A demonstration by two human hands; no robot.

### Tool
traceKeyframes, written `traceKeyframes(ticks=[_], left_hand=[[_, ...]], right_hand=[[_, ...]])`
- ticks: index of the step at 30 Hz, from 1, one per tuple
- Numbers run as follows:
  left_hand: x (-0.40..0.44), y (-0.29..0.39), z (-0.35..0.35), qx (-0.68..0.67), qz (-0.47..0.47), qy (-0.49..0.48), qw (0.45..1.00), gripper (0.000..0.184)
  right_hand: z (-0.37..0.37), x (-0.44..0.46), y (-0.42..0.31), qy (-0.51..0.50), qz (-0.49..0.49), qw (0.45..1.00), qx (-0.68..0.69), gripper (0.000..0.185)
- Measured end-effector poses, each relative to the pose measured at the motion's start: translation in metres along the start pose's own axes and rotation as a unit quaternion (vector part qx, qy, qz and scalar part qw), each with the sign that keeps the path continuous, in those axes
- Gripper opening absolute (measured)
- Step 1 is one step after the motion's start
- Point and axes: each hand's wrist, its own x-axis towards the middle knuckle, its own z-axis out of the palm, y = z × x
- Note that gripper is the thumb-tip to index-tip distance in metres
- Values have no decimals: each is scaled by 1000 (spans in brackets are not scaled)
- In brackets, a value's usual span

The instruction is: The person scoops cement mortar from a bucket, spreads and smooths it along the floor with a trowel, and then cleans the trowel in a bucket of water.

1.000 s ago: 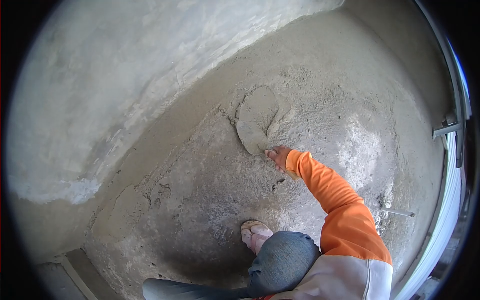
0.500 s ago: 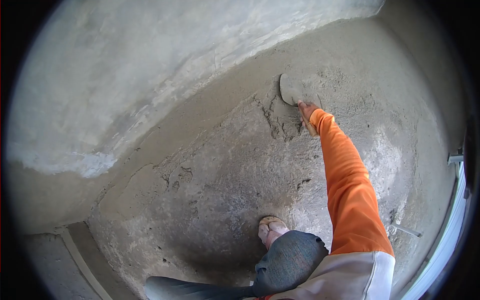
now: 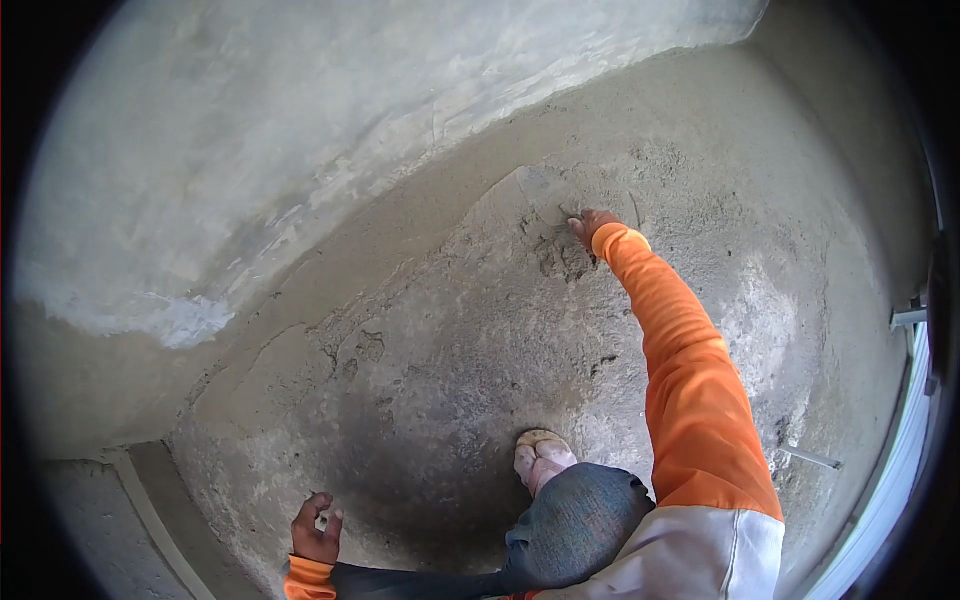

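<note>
My right hand (image 3: pixel 592 226), at the end of an orange sleeve, is closed on a trowel (image 3: pixel 547 192). The trowel's grey blade lies against wet mortar near the wall, and its handle is hidden by the hand. Crumbly mortar (image 3: pixel 566 256) lies just below the blade. Near the lower left, my left hand (image 3: pixel 317 530) hangs above the floor, fingers curled but apart, with nothing in it.
A plastered wall (image 3: pixel 230 130) runs along the upper left. My foot in a sandal (image 3: pixel 543 455) stands on the rough floor (image 3: pixel 440 400). A short pipe (image 3: pixel 810 457) sticks out at the right. A ledge (image 3: pixel 160 530) borders the lower left.
The trowel and my right hand first moved up and right, then slightly left, with the blade now pointing left. My left hand has come into view at the lower left.
</note>
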Motion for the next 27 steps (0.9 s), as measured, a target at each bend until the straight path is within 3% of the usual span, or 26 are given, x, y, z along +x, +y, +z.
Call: traceKeyframes(ticks=[3,5,7,8,10,12,13,14,15,17,21,22,23,24,26,27], left_hand=[[-14,-28,33,-8,38,-28,999,29],[-27,-23,31,-1,-30,-111,993,28],[-31,-23,31,-21,-75,-77,994,28],[-31,-21,28,-16,-84,-59,995,29],[-30,-21,31,-24,-112,-46,992,31],[-25,-19,36,-15,-121,-79,989,31],[-22,-18,38,-7,-135,-107,985,31],[-20,-22,40,-8,-133,-116,984,31],[-16,-24,44,-5,-128,-116,985,31],[-14,-28,43,5,-123,-102,987,30],[-19,-23,42,-2,-118,-90,989,31],[-20,-14,39,21,-95,-106,990,31],[-21,-8,36,45,-72,-122,989,32],[-21,-5,36,55,-56,-125,989,35],[-21,15,31,61,-28,-126,990,36],[-18,22,29,70,7,-123,990,37]], right_hand=[[-4,9,19,-2,51,999,3,57],[-2,1,18,-11,86,996,14,58],[-23,-17,6,-60,127,985,102,55],[43,37,47,-17,97,994,49,55],[11,1,7,47,122,983,131,54],[-10,-15,-34,58,56,990,112,53],[-17,-14,-50,26,62,986,151,53],[-30,-10,-64,-29,49,993,103,54],[-33,-6,-57,-26,53,992,107,54],[-27,1,-41,-13,155,973,172,55],[-6,-7,57,-36,211,959,183,59],[41,15,116,4,117,993,-3,58],[-5,-42,95,-86,229,933,265,52],[-18,-81,84,8,303,832,465,47],[11,-112,107,-45,329,754,566,52],[24,-125,95,-38,317,758,569,54]])
